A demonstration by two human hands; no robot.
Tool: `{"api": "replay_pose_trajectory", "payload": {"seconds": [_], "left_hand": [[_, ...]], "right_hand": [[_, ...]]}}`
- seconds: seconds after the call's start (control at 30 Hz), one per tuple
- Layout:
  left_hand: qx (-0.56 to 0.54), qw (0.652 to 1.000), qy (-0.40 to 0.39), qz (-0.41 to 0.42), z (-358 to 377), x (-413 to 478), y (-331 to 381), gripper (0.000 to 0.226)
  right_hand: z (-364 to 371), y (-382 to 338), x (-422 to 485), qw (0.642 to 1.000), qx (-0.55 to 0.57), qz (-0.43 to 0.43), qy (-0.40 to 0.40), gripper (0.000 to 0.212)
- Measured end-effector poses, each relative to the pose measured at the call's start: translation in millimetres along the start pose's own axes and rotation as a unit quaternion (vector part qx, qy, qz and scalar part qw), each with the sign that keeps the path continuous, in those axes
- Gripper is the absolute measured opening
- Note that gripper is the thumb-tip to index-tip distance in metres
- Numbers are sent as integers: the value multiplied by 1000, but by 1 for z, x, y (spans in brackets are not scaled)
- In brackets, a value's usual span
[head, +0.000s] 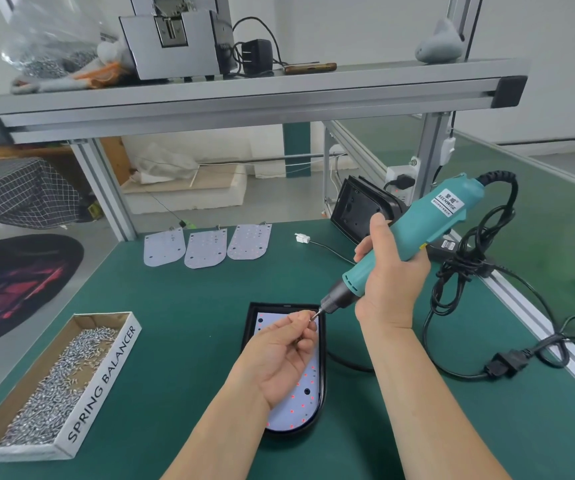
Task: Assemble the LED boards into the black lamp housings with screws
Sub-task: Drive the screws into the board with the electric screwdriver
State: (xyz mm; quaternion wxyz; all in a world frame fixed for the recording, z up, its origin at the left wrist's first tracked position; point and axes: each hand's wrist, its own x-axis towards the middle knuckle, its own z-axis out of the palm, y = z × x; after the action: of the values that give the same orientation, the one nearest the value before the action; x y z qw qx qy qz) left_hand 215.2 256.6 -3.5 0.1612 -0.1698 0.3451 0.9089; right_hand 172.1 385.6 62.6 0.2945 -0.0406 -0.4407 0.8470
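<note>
A black lamp housing (321,382) lies on the green mat in front of me with a white LED board (296,407) seated inside it. My left hand (284,355) hovers over the board and pinches a small screw (313,317) at its fingertips. My right hand (388,271) grips a teal electric screwdriver (417,233), tilted down to the left, its bit tip touching the screw. Three loose LED boards (206,245) lie in a row farther back. A second black housing (358,209) leans upright at the back right.
A cardboard box (106,368) of several screws, marked SPRING BALANCER, sits at the left. The screwdriver's black cable (459,271) coils at the right, ending in a plug (507,363). A white connector (302,238) lies mid-back. An aluminium shelf (244,95) with a screw feeder spans overhead.
</note>
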Motion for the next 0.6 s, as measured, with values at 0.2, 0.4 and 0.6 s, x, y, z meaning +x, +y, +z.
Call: {"api": "replay_pose_trajectory", "payload": {"seconds": [0.2, 0.4, 0.6], "left_hand": [[-3, 999, -16, 35, -5, 5, -4, 10], [30, 996, 2, 84, -3, 5, -7, 9], [545, 772, 213, 248, 0, -4, -17, 16]], "right_hand": [[4, 7, -6, 999, -11, -19, 41, 21], [4, 9, -6, 998, -19, -32, 59, 20], [6, 3, 5, 998, -18, -55, 36, 20]]}}
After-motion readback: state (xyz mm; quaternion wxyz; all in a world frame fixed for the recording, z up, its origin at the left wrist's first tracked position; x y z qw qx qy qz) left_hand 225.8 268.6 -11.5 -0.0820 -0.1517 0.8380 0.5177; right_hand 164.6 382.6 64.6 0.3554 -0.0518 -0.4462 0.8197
